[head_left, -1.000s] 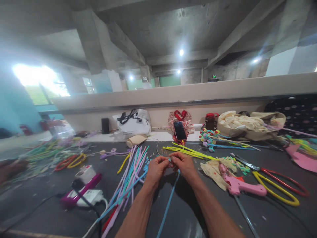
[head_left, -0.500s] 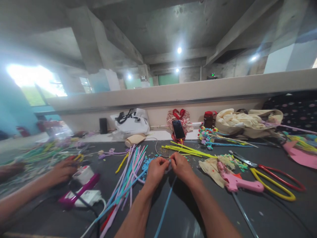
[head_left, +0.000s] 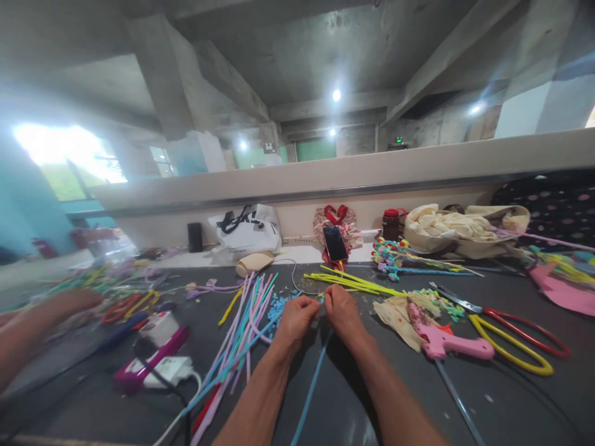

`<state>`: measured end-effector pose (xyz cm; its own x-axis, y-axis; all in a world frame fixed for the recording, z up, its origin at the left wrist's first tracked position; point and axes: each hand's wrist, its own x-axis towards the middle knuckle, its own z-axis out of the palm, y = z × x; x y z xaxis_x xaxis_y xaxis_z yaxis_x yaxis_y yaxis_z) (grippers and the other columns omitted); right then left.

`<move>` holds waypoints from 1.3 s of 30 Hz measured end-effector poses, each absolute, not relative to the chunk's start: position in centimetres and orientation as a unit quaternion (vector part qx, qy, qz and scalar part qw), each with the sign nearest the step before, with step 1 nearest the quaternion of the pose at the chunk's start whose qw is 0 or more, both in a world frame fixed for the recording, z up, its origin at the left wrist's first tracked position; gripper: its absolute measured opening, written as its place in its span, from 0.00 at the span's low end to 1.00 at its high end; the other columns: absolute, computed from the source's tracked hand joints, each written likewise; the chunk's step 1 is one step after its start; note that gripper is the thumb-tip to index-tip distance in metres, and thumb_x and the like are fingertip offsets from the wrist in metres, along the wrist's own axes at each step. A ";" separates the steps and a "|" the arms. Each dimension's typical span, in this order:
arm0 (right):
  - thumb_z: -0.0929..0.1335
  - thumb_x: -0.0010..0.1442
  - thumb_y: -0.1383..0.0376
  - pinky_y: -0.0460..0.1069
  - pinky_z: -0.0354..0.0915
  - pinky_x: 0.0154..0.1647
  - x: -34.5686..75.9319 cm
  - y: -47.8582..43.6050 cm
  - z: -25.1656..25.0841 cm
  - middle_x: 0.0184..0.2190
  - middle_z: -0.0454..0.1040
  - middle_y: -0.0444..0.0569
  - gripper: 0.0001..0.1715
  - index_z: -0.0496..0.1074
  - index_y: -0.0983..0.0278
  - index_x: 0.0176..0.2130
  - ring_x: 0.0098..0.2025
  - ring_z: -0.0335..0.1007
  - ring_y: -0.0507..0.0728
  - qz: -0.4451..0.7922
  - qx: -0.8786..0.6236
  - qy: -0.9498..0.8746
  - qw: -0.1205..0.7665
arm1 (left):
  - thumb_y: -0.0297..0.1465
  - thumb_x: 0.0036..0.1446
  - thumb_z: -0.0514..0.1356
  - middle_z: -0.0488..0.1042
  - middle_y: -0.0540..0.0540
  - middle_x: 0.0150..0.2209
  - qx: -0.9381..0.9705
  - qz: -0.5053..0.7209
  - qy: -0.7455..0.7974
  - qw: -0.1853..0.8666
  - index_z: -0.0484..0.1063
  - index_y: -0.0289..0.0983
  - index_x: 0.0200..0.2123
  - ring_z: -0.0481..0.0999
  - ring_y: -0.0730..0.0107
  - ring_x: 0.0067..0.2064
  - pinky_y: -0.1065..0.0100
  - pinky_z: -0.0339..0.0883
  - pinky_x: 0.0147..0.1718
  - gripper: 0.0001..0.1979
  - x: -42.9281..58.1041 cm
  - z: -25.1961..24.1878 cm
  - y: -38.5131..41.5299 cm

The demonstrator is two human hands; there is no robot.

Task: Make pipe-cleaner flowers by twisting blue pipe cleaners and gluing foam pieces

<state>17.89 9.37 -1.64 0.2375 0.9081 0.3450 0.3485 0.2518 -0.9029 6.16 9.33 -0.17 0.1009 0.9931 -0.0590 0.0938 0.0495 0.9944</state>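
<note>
Left hand (head_left: pixel 295 317), right hand (head_left: pixel 341 310): tight grip on 1 blue stem (head_left: pixel 310 385) (pink glue gun (head_left: pixel 449 345) near)

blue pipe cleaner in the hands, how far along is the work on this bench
Looks done: a cluster of small multicoloured twisted flowers lies near the back wall. In hand: the left hand and right hand pinch the top end of a long light-blue fuzzy pipe cleaner, its tail trailing straight. Left: a loose spread of pastel pipe cleaners and a bunch of yellow pipe cleaners lie unbent.
</note>
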 end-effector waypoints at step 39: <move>0.67 0.43 0.55 0.39 0.43 0.10 16.7 8.7 -0.2 0.12 0.62 0.38 0.16 0.68 0.67 0.24 0.11 0.50 0.43 0.593 -0.377 -0.312 0.640 | 0.35 0.39 0.60 0.59 0.58 0.14 0.459 0.457 0.394 0.652 0.63 0.34 0.23 0.46 0.90 0.11 0.80 0.35 0.10 0.11 6.5 0.9 8.1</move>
